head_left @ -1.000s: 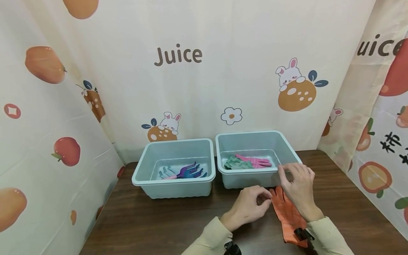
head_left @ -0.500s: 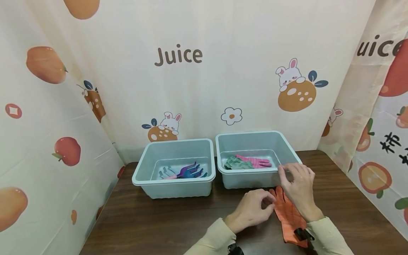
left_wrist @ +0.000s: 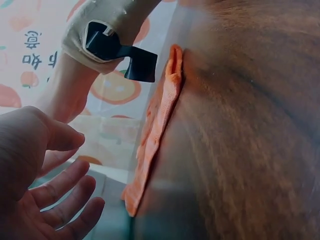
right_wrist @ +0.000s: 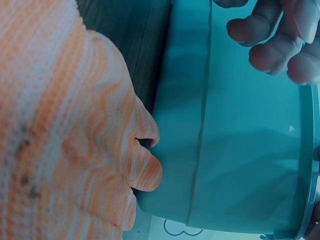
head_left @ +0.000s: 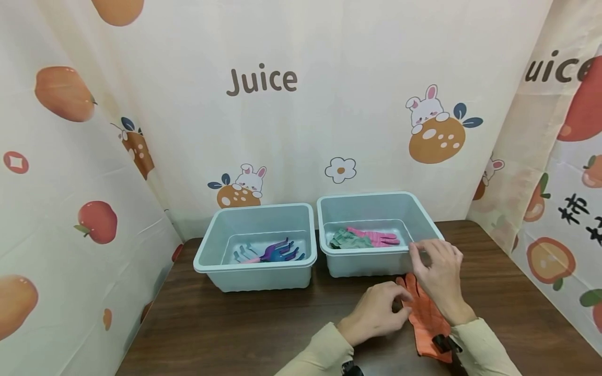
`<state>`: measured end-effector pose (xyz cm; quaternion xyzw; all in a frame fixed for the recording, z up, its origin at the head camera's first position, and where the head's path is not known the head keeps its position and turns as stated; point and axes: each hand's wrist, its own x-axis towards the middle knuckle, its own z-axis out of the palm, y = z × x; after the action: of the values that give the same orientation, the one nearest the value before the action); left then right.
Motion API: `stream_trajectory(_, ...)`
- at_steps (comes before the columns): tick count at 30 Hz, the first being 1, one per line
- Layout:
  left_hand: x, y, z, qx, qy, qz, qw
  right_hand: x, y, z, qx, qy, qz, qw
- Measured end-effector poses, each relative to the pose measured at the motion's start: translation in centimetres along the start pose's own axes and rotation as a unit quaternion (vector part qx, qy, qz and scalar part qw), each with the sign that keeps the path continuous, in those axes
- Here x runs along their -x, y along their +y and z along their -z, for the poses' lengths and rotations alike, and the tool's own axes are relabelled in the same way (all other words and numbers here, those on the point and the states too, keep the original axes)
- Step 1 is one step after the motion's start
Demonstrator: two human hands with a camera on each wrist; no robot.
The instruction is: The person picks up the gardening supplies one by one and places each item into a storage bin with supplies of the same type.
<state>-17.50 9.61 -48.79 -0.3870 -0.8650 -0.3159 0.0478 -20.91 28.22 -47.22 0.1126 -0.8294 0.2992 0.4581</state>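
Observation:
An orange work glove (head_left: 425, 326) lies on the table in front of the right-hand bin, fingers toward the bin. My left hand (head_left: 378, 310) hovers at its left side, fingers loosely bent; in the left wrist view, a gap separates that hand (left_wrist: 47, 170) from the orange glove (left_wrist: 162, 107). At the bin's front right corner is my right hand (head_left: 439, 274), its relaxed fingertips close by the rim. The right wrist view has these fingers (right_wrist: 280, 40) in front of the bin's wall (right_wrist: 240, 150), with the orange glove (right_wrist: 85, 135) beside it. Nothing is held by either hand.
Inside the right pale-blue bin (head_left: 367, 265) lie a green glove (head_left: 348, 239) and a pink glove (head_left: 378, 238). The left bin (head_left: 258, 279) contains small fork-shaped tools (head_left: 277, 251), purple and blue. Both stand on a dark wooden table (head_left: 226, 334) before a printed curtain.
My left hand has moved right, and its fingertips now overlap the orange glove in the head view. The right hand has stayed by the bin's corner.

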Motion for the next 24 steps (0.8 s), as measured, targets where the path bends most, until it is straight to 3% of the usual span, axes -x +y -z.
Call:
stream_trajectory(10, 0.4, 0.0, -1.1, -0.021, -0.01, -0.016, 0.9996, -0.2, 0.0, 0.0, 0.003, 0.0, -0.005, 1.0)
stream_trajectory(24, 0.5, -0.6, -1.8, -0.012, -0.003, -0.007, 0.9999, 0.0, 0.0, 0.0, 0.003, -0.007, -0.012, 1.0)
